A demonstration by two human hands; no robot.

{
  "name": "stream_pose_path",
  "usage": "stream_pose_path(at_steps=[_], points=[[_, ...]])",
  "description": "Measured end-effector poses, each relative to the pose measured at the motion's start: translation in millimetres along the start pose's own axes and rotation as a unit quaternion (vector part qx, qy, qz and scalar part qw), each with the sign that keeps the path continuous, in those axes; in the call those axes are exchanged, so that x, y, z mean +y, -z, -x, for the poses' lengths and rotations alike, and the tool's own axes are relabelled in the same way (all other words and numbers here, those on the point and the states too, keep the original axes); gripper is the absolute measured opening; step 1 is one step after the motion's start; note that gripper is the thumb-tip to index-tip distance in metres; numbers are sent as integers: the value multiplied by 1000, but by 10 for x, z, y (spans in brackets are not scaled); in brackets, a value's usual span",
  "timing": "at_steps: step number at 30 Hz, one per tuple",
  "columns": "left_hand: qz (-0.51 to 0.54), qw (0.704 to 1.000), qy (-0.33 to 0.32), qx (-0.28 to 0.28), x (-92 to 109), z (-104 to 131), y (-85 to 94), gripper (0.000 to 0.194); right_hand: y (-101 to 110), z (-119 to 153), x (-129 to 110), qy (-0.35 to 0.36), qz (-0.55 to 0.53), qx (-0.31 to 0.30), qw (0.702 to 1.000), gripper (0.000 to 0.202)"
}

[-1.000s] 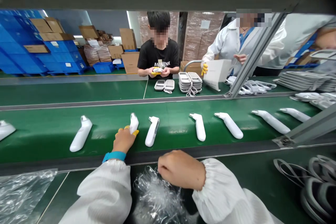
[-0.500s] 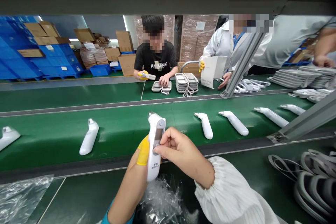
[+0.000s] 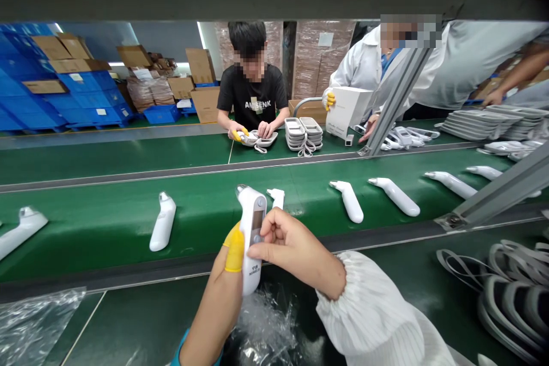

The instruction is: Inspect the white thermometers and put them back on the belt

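My left hand (image 3: pixel 234 249), with yellow covers on its fingers, is closed around a white ear thermometer (image 3: pixel 251 263). The thermometer stands nearly upright, its small screen and buttons facing me and its probe tip at the top left. At the front of it, my right hand (image 3: pixel 285 240) has its fingers curled, with thumb and index finger at the screen and lower button. Whether anything thin is between those fingertips is hidden. Behind the held one, another ear thermometer (image 3: pixel 277 197) lies on the green conveyor belt (image 3: pixel 98 223), partly covered by my right hand.
More ear thermometers lie spaced along the belt, one (image 3: pixel 163 223) to the left and several to the right. Crumpled clear plastic (image 3: pixel 266 326) lies below my hands. Grey straps and cases (image 3: pixel 510 309) sit at right, by a metal post (image 3: pixel 497 194). Co-workers work across the belt.
The thermometers on the belt have shifted right, and one has come out from behind the held thermometer. My right thumb has slid slightly down and left. Across the belt, a co-worker's thermometer has been lowered to an open case.
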State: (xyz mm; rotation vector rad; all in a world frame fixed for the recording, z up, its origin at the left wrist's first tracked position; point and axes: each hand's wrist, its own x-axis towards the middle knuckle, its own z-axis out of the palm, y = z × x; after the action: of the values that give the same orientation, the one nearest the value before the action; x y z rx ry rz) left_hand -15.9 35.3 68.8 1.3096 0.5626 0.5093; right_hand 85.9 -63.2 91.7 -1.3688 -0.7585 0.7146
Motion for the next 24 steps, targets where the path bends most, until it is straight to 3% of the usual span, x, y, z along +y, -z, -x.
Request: stream_pose_path(at_steps=[3, 7, 11, 16, 20, 22, 24], points=[[-22, 999, -27, 6, -42, -7, 31, 52, -12, -22, 40, 2, 1, 20, 1000, 36], [-30, 999, -21, -1, -49, -42, 66, 52, 26, -53, 62, 0, -45, -21, 999, 24], [-54, 997, -31, 44, -27, -66, 50, 55, 7, -1, 6, 56, 77, 5, 995, 6], [-138, 987, -69, 39, 5, 7, 7, 52, -93, 67, -48, 148, 350, 63, 923, 10], [-205, 974, -83, 56, -1, -152, 129, 52, 0, 16, -25, 97, 503, 129, 849, 11], [-266, 956, -92, 81, -43, -410, 253, 53, 31, 13, 32, 60, 554, 95, 825, 12], [-342, 932, -93, 78, -121, -745, 361, 53, -31, 50, 128, 49, 583, -16, 811, 14]])
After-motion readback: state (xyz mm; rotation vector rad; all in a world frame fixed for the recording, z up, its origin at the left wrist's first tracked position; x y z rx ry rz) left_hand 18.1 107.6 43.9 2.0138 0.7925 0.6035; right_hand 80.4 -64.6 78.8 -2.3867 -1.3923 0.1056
